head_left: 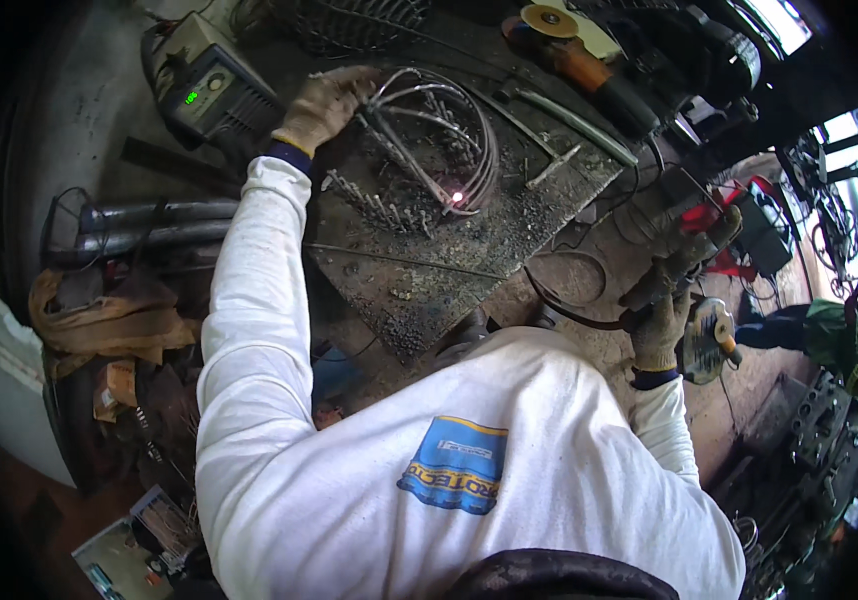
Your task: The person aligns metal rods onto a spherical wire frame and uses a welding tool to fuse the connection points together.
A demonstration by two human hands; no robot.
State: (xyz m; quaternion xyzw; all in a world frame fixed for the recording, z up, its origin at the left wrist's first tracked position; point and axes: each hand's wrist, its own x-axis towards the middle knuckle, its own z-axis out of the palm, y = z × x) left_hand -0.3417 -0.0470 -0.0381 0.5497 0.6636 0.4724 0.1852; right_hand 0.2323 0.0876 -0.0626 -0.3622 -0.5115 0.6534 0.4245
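Note:
My left hand (321,108), in a worn work glove, is closed on the upper left of a rounded frame of bent metal rods (487,150). The frame stands on a dark, gritty metal worktable (389,285). At its lower end a small spot glows pinkish white. My right hand (661,335), also gloved, is off to the right of the table. It grips a dark welding electrode holder (684,262), from which a black cable runs left. A row of short twisted metal rods (381,205) lies left of the frame.
A welding machine (211,90) with a lit green display stands at the far left. An orange angle grinder (584,68) and metal bars (579,127) lie at the table's far right. Another grinder (709,342) is beside my right hand. Cables loop over the floor.

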